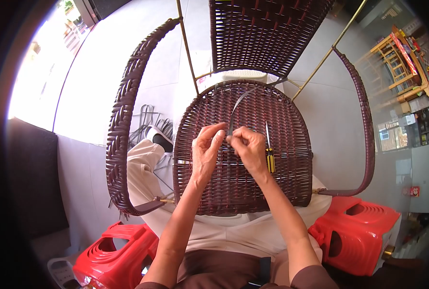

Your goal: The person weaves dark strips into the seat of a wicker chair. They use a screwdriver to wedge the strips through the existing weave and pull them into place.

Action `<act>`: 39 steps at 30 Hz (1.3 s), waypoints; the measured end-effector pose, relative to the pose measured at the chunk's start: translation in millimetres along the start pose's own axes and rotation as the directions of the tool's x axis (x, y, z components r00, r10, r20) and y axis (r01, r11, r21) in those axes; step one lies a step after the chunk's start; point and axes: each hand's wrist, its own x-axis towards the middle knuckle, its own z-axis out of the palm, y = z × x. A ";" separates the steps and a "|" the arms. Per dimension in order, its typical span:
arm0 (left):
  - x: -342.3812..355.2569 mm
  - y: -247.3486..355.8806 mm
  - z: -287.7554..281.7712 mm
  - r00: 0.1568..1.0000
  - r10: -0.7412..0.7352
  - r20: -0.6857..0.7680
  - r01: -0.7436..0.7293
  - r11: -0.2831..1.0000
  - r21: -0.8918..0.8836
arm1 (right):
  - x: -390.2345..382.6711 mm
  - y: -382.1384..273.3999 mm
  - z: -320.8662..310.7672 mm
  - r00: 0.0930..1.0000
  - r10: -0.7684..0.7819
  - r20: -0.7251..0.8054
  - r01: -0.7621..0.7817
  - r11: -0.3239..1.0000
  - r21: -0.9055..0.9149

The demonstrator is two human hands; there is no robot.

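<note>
A dark brown woven chair seat (282, 188) rests across my lap. A narrow grey plastic strip (238, 98) arches up from the back of the seat and comes down between my hands. My right hand (248, 147) is closed, pinching the strip's lower part at thumb and forefinger. Beside it, my left hand (207, 150) hovers over the seat with thumb and fingers loosely curved and apart, nothing visible in them. A screwdriver (271, 161) with a yellow and black handle lies on the seat just right of my right hand, its shaft pointing away from me.
The woven backrest (267, 36) stands beyond the seat, joined by thin gold metal rods. A wrapped left armrest (120, 125) and right armrest (364, 115) curve around. Red plastic stools (356, 236) flank my legs. Loose strips (149, 118) lie on the floor near my shoe.
</note>
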 end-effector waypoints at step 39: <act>-31.0 74.0 33.9 0.958 -0.277 0.079 0.287 0.941 -0.181 | -75.5 20.2 -21.6 0.996 -0.075 -0.056 0.072 0.996 -0.050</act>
